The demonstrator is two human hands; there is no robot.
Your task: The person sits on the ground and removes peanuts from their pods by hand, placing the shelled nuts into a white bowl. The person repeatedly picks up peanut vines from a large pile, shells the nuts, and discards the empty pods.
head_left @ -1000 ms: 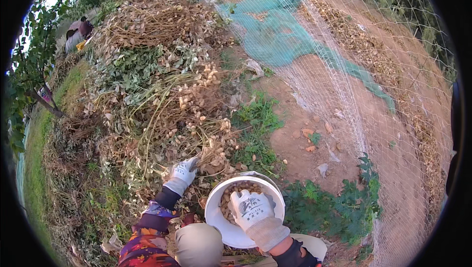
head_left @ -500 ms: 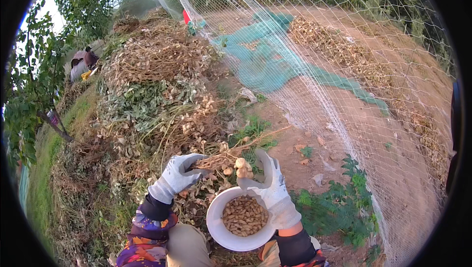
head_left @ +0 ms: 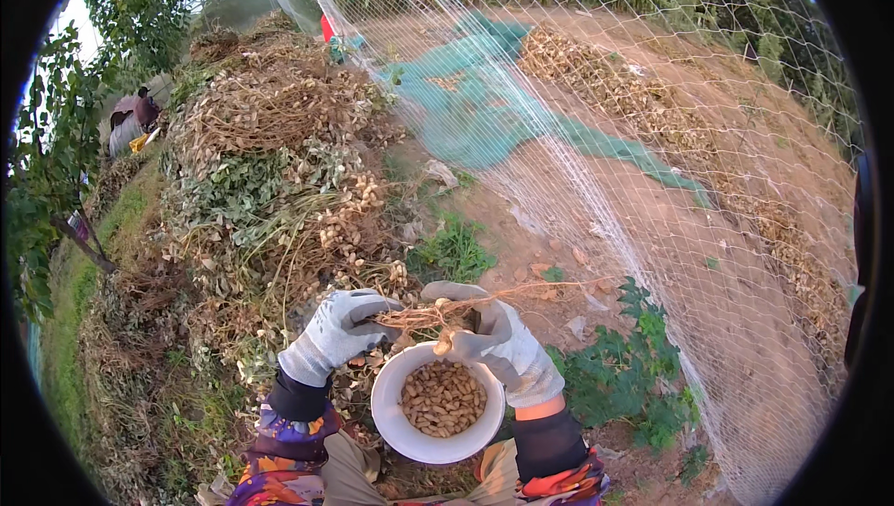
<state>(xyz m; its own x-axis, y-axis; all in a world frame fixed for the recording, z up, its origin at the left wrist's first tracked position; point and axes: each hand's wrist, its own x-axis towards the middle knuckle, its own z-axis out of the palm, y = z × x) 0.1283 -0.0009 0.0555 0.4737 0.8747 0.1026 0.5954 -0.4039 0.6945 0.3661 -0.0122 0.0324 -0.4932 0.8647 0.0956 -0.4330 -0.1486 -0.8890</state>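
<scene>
My left hand (head_left: pixel 337 331), in a grey-and-white glove, grips the dry brown stems of a peanut plant (head_left: pixel 414 319). The plant's roots point right, and one long thin root trails past my other hand. My right hand (head_left: pixel 507 343), gloved the same way, closes around the root end, where a few pale peanuts (head_left: pixel 443 345) show at its fingertips. Just below both hands, a white bucket (head_left: pixel 385 405) stands between my knees. Loose peanuts in their shells (head_left: pixel 443 399) cover its bottom. The grey palms hide part of the root end.
A long heap of pulled peanut plants (head_left: pixel 270 124) runs ahead and to the left. White netting (head_left: pixel 605 217) hangs along the right, with green mesh (head_left: pixel 484 124) on the soil behind it. Leafy weeds (head_left: pixel 610 380) grow beside my right arm. Far left, a person (head_left: pixel 130 121) crouches near a tree.
My right hand has moved in from beside the peanut cluster and closed around it at the root end. My left hand keeps its grip. The view has shifted slightly right.
</scene>
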